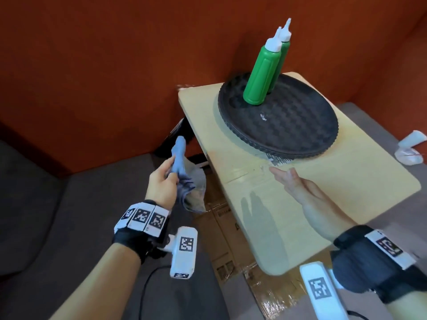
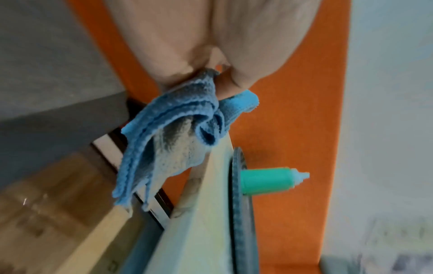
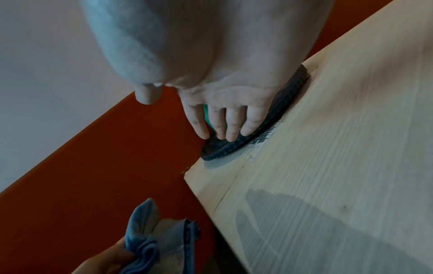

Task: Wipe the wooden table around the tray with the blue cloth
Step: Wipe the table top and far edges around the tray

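My left hand [image 1: 165,179] grips the bunched blue cloth [image 1: 182,167] [image 2: 168,133] in the air, off the left edge of the pale wooden table [image 1: 300,204]. The cloth [image 3: 150,239] hangs with a greyish soiled patch showing. A round black textured tray [image 1: 288,121] sits at the table's far end with two green squeeze bottles [image 1: 261,70] standing on it. My right hand [image 1: 298,185] hovers flat above the table, fingers [image 3: 232,124] straight and pointing at the tray's near rim [image 3: 269,126], holding nothing.
An orange wall [image 1: 115,65] backs the table. Flattened cardboard [image 1: 231,250] lies on the grey floor under the table's left edge. A white crumpled object [image 1: 411,146] lies to the right of the table. A worn taped patch [image 1: 277,160] shows just before the tray.
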`<state>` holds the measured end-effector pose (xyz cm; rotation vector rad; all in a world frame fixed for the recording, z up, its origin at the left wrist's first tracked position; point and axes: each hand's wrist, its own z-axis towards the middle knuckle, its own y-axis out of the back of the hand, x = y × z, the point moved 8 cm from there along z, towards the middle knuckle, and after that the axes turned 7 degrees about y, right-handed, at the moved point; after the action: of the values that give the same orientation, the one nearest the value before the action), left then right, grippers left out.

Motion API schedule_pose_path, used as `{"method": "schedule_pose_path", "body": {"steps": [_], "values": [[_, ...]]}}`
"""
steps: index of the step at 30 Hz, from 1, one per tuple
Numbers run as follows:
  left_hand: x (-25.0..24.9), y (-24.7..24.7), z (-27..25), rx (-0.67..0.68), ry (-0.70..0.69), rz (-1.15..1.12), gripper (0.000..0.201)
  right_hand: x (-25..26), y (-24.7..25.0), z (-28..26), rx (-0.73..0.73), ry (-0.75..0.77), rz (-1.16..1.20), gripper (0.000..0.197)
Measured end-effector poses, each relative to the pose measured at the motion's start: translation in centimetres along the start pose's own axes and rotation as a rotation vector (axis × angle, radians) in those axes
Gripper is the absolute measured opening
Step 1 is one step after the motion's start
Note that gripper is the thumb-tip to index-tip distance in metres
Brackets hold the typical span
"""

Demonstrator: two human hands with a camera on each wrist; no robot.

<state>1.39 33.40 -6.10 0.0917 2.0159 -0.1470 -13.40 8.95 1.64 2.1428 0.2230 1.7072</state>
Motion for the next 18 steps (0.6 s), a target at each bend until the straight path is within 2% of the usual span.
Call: {"method": "schedule_pose_path", "body": {"steps": [5,7,8,10,12,14,18], "values": [[2.7,1.1,-4.7,0.110,0.474,-0.604,0.035,2.6,-1.6,-2.5,-0.003,-0.005,-0.079,0.070],[3.1,1.2,-6.7,0.178,0.558,-0.656,0.038,3.5,-1.8,-3.5,-0.006,-0.025,-0.080,0.074],[2.9,1.3,-7.3,0.193,0.556,-0.647,0.040,4.2,-1.6,-3.8,-0.011,-0.018,-0.079,0.079],[1.3,2.0,-8.0,0.177,0.472,-0.550,0.035,6.1,-1.0,-4.4,-0.005,-0.013,-0.102,0.074],[-2.6,2.1,-8.6,0.187,0.313,-0.400,0.024,8.6,0.1,-5.0,0.018,0.000,-0.166,0.064],[-7.9,1.6,-9.7,0.201,0.158,-0.224,0.019,11.5,1.9,-5.3,0.025,0.018,-0.209,0.069],[-16.2,-1.2,-11.6,0.190,-0.136,0.117,0.022,16.3,6.2,-5.5,-0.010,0.094,-0.244,0.073]]}}
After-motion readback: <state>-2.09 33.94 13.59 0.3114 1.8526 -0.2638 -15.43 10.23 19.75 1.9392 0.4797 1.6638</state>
